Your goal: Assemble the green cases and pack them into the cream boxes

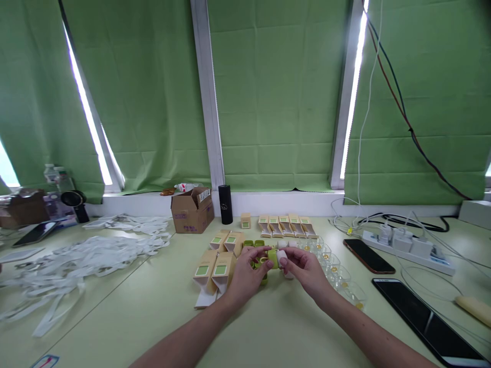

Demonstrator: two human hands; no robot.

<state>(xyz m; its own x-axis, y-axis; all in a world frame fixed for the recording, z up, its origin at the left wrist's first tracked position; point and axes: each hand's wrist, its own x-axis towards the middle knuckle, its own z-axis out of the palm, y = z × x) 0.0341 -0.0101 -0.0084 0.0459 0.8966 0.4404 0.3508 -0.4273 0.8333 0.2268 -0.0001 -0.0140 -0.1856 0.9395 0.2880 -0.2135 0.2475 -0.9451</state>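
Observation:
My left hand (247,273) is closed on a small olive-green part (272,257) with a ring-like side. The fingers of my right hand (309,271) pinch a small white cap-like piece (281,255), which meets the green part end to end; whether the two are joined I cannot tell. Several more green parts (259,244) stand behind and under my left hand, partly hidden. Other white pieces lie around my right fingertips, mostly covered. Beside my right hand are rows of clear round cups (334,269) with yellowish centres. Open kraft boxes (204,270) with green labels are left of my left hand.
More kraft boxes (284,226) line the back, near a black cylinder (225,204) and a cardboard carton (192,210). White strips (99,260) are heaped at left. Right are two phones (369,256), a dark tablet-like device (425,319), a power strip (410,249) and loose cables.

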